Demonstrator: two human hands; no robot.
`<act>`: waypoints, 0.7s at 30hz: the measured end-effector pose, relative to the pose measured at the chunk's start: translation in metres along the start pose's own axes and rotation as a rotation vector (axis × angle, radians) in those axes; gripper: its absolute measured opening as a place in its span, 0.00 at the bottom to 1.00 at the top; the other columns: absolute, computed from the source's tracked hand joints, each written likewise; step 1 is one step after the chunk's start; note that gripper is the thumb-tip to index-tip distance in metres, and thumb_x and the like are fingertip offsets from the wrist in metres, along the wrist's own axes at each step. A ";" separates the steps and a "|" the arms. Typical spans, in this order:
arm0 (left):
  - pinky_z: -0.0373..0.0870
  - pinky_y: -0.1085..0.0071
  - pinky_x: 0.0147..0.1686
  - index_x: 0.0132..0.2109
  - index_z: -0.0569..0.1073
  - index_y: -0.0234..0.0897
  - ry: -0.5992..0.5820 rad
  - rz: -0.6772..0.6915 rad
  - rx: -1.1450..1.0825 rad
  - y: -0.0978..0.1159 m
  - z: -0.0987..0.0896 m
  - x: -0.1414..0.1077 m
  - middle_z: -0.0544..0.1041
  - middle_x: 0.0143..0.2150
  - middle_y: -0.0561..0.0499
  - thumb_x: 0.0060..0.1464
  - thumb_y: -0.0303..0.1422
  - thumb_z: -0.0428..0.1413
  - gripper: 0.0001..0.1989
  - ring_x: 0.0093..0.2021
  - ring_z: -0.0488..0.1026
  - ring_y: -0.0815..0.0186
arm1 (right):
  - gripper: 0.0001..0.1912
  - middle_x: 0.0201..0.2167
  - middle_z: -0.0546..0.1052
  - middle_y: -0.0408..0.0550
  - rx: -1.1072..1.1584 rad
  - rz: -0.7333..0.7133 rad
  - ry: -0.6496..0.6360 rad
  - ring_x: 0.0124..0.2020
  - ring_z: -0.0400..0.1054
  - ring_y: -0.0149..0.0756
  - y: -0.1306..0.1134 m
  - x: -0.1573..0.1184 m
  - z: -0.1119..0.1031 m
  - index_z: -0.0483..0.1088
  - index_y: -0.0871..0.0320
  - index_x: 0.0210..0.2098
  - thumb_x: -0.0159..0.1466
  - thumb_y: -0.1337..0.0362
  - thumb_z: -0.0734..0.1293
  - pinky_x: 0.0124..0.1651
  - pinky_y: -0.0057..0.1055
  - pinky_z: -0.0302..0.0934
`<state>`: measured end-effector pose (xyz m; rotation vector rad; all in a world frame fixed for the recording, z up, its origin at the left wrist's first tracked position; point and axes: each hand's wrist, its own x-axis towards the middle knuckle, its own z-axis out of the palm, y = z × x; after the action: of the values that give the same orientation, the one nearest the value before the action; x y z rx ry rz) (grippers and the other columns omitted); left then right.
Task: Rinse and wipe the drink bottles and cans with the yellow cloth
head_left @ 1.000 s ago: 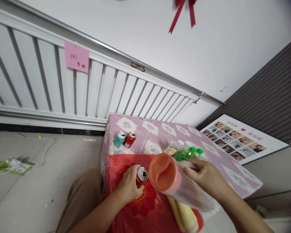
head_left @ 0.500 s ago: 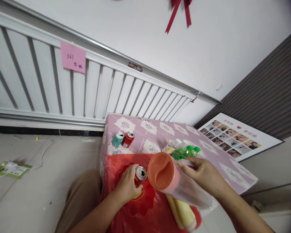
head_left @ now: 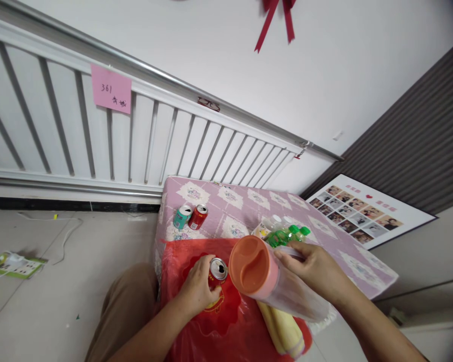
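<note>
My left hand (head_left: 198, 286) is wrapped round an opened red drink can (head_left: 219, 271), which stands upright on the red plastic sheet (head_left: 181, 332). In my right hand (head_left: 311, 264) is the handle of a clear pitcher (head_left: 298, 296) with an orange lid (head_left: 249, 265). The pitcher is tilted, its lid end leaning left beside the can's top. Whether liquid is flowing between them I cannot tell. Under the pitcher lies a folded yellow cloth (head_left: 283, 332).
A teal can (head_left: 182, 217) and another red can (head_left: 198, 217) stand behind on the patterned tablecloth (head_left: 226, 198). Several green bottles (head_left: 287, 235) lie beyond the pitcher. A white radiator (head_left: 154, 136) runs along the wall; a power strip (head_left: 15, 266) is on the floor at left.
The whole view has shifted slightly to the left. Both hands keep their hold on the can and the pitcher, with hardly any visible movement between them.
</note>
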<state>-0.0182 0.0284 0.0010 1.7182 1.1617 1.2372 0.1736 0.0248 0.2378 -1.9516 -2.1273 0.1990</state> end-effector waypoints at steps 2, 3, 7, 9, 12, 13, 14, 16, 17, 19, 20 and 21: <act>0.62 0.53 0.59 0.57 0.59 0.38 -0.004 -0.002 0.001 0.000 0.000 0.000 0.69 0.56 0.42 0.37 0.22 0.60 0.37 0.58 0.66 0.52 | 0.17 0.16 0.60 0.38 -0.011 0.000 0.002 0.20 0.55 0.29 0.000 0.000 0.000 0.63 0.55 0.19 0.57 0.51 0.60 0.22 0.27 0.49; 0.62 0.53 0.59 0.57 0.59 0.38 -0.006 -0.003 0.001 0.000 0.000 0.000 0.69 0.56 0.41 0.38 0.22 0.60 0.37 0.58 0.66 0.52 | 0.17 0.16 0.61 0.38 -0.015 0.003 -0.001 0.20 0.56 0.30 -0.001 0.000 0.000 0.63 0.55 0.20 0.57 0.51 0.60 0.22 0.27 0.49; 0.62 0.52 0.59 0.58 0.59 0.36 -0.012 -0.010 0.005 -0.001 0.000 0.001 0.68 0.57 0.40 0.38 0.22 0.60 0.37 0.58 0.66 0.51 | 0.17 0.17 0.65 0.40 -0.017 0.016 -0.023 0.21 0.58 0.31 -0.002 0.001 0.000 0.65 0.56 0.21 0.57 0.50 0.59 0.23 0.28 0.51; 0.62 0.52 0.59 0.58 0.59 0.35 -0.015 -0.011 0.007 -0.001 0.000 0.001 0.68 0.56 0.39 0.38 0.22 0.59 0.37 0.57 0.66 0.51 | 0.17 0.17 0.65 0.40 -0.019 0.013 -0.021 0.21 0.58 0.31 -0.002 0.001 0.000 0.66 0.56 0.22 0.57 0.50 0.59 0.22 0.28 0.51; 0.63 0.52 0.59 0.57 0.60 0.34 -0.013 -0.010 0.008 -0.001 0.000 0.001 0.69 0.56 0.39 0.38 0.23 0.60 0.37 0.57 0.66 0.52 | 0.17 0.17 0.65 0.40 -0.009 -0.004 -0.012 0.21 0.58 0.31 -0.003 0.001 0.000 0.66 0.56 0.22 0.57 0.51 0.60 0.22 0.28 0.51; 0.62 0.52 0.59 0.58 0.60 0.35 -0.012 -0.009 0.008 -0.001 0.000 0.001 0.69 0.56 0.39 0.38 0.23 0.60 0.37 0.58 0.66 0.52 | 0.17 0.17 0.66 0.40 -0.003 -0.006 -0.011 0.21 0.58 0.31 -0.002 0.001 0.000 0.66 0.56 0.21 0.57 0.51 0.60 0.22 0.28 0.51; 0.63 0.53 0.59 0.58 0.60 0.35 -0.011 -0.008 0.008 -0.001 0.000 0.001 0.69 0.57 0.39 0.38 0.23 0.60 0.37 0.58 0.66 0.52 | 0.16 0.17 0.66 0.40 0.001 -0.004 -0.010 0.21 0.58 0.31 -0.002 0.001 0.000 0.66 0.56 0.21 0.57 0.51 0.60 0.22 0.28 0.51; 0.63 0.53 0.59 0.58 0.60 0.35 -0.009 -0.007 0.008 -0.001 0.000 0.001 0.69 0.57 0.40 0.38 0.23 0.60 0.37 0.58 0.66 0.52 | 0.16 0.16 0.64 0.39 -0.001 0.006 -0.007 0.20 0.57 0.30 -0.001 0.001 0.000 0.65 0.56 0.20 0.56 0.51 0.60 0.22 0.28 0.50; 0.63 0.52 0.59 0.58 0.60 0.35 -0.009 -0.007 0.009 -0.001 0.000 0.001 0.69 0.56 0.39 0.38 0.23 0.60 0.37 0.58 0.66 0.52 | 0.16 0.16 0.63 0.39 -0.005 0.011 -0.006 0.20 0.57 0.30 -0.001 0.002 0.001 0.65 0.56 0.20 0.56 0.51 0.61 0.22 0.28 0.49; 0.63 0.52 0.59 0.58 0.60 0.35 -0.009 -0.008 0.011 -0.001 0.000 0.001 0.69 0.56 0.39 0.38 0.23 0.60 0.37 0.57 0.66 0.52 | 0.16 0.16 0.63 0.39 -0.010 0.011 -0.010 0.20 0.56 0.30 0.001 0.002 0.001 0.64 0.55 0.20 0.56 0.51 0.61 0.22 0.28 0.49; 0.63 0.52 0.59 0.57 0.60 0.34 -0.010 -0.007 0.011 -0.001 0.000 0.001 0.69 0.56 0.39 0.38 0.23 0.60 0.37 0.57 0.67 0.52 | 0.17 0.16 0.63 0.39 -0.012 0.008 -0.014 0.20 0.56 0.30 0.001 0.002 0.001 0.64 0.55 0.20 0.57 0.51 0.60 0.22 0.28 0.49; 0.63 0.52 0.59 0.57 0.60 0.34 -0.011 -0.007 0.011 -0.001 0.000 0.001 0.69 0.56 0.39 0.38 0.23 0.60 0.37 0.57 0.67 0.52 | 0.17 0.17 0.63 0.39 -0.011 0.005 -0.020 0.21 0.57 0.30 0.001 0.002 0.001 0.65 0.56 0.21 0.57 0.51 0.60 0.22 0.28 0.49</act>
<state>-0.0182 0.0295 0.0003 1.7260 1.1695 1.2181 0.1742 0.0272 0.2366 -1.9685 -2.1407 0.2089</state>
